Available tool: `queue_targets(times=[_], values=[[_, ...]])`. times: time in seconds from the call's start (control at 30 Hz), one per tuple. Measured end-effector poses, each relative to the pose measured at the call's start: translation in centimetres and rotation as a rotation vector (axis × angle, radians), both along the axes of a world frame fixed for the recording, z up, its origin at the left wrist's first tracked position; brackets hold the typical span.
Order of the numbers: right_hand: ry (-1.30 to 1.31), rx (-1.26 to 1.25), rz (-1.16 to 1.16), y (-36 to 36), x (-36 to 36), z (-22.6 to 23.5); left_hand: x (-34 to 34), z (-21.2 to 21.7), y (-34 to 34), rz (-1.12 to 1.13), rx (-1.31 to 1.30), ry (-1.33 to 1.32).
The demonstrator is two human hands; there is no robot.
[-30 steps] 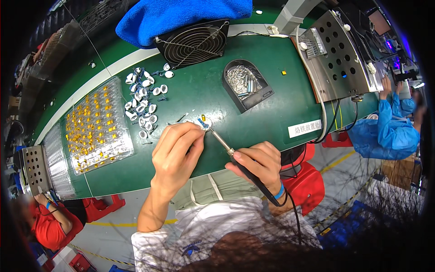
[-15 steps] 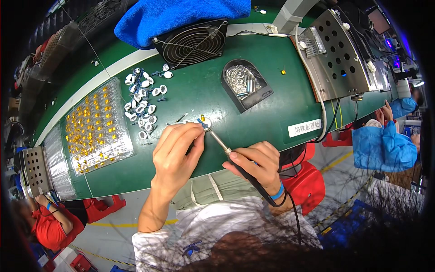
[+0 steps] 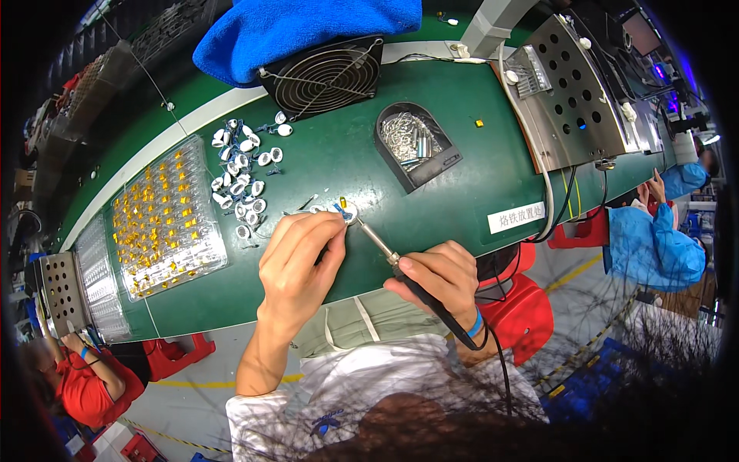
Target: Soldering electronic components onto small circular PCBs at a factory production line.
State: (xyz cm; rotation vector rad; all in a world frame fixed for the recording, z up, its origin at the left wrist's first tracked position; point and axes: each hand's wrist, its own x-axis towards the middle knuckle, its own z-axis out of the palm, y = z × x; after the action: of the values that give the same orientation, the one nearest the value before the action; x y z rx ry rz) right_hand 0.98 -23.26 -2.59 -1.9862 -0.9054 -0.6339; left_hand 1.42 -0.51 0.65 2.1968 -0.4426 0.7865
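Note:
My left hand (image 3: 302, 258) is pinched closed at the fingertips. Right at those fingertips is a small white round shell (image 3: 351, 209) with a blue piece and a small yellow block (image 3: 343, 202) on it; the fingers partly hide it. My right hand (image 3: 439, 279) is wrapped round the dark handle of a soldering iron (image 3: 379, 241). Its metal shaft slants up and left, with the tip close beside the white shell; contact cannot be made out. Several similar white shells (image 3: 248, 181) with dark blue parts lie in a loose pile beyond my left hand.
Clear plastic trays (image 3: 212, 245) of small yellow blocks stand at left. A black fan (image 3: 327, 81) with a blue towel (image 3: 308, 35) is at the back. A dark holder (image 3: 416, 175) contains silvery wire. At right are a perforated metal box (image 3: 573, 92), cables and a yellow block (image 3: 479, 123).
My right hand and the soldering iron have shifted slightly to the right, the tip drawing a little away from the left fingertips. The left hand stays almost where it was.

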Motion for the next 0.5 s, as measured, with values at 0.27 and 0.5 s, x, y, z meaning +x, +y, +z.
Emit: queue_targets(times=[0.27,0.5], values=[[0.005,-0.033,0.005,0.21,-0.08,0.11,-0.29,-0.42,0.41,-0.011,0.024,0.024],[0.004,-0.043,0.001,0.28,0.05,0.17,-0.22,-0.45,0.35,-0.007,0.026,0.030]])
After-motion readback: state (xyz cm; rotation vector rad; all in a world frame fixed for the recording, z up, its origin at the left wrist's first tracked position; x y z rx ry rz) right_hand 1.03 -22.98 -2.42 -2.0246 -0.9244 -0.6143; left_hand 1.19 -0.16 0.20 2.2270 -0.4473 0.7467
